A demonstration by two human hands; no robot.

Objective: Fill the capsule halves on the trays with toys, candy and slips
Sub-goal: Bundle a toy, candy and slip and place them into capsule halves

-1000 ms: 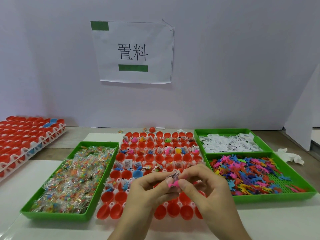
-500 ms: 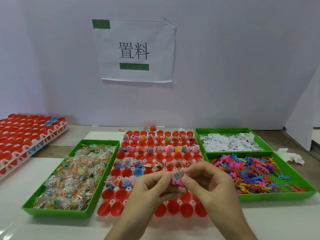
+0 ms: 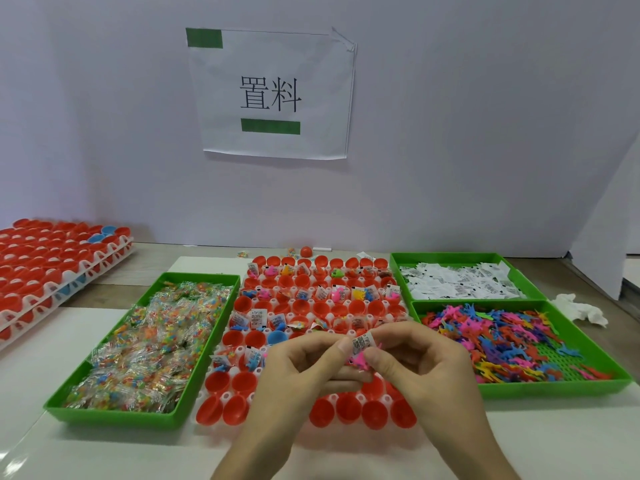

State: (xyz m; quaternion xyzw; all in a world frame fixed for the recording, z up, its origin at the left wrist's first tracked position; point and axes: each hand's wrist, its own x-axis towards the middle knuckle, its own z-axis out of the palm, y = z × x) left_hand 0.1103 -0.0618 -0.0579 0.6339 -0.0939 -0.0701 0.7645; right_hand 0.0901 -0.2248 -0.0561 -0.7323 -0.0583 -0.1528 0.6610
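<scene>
Candy supply: a green plastic tray of clear-wrapped coloured candy [image 3: 114, 415] is set left of centre, by the tabletop's near edge.
Capsule tray: a white plastic tray of red capsule halves [image 3: 227, 397] is placed at the middle of that near edge. Its far rows are filled, and empty red halves [image 3: 348, 408] are left along its near edge.
Left hand: the left hand [image 3: 298, 368] is held over the tray's near rows, fingers curled, thumb and forefinger pinched on the slip's left edge.
Held pair: a white printed paper slip [image 3: 362, 342] is kept roughly upright, with a pink rubbery toy figure [image 3: 360, 360] just beneath it.
Right hand: the right hand [image 3: 426, 368], fingers curled, is pinched on the same slip and toy from the right.
Refill trays: a green plastic tray of white slips [image 3: 446, 257] and, nearer, a green plastic tray of mixed coloured toys [image 3: 554, 389] are set to the right.
Deciding relation: the empty halves are judged to lie just below and nearward of the held pair, about equally near both hands.
</scene>
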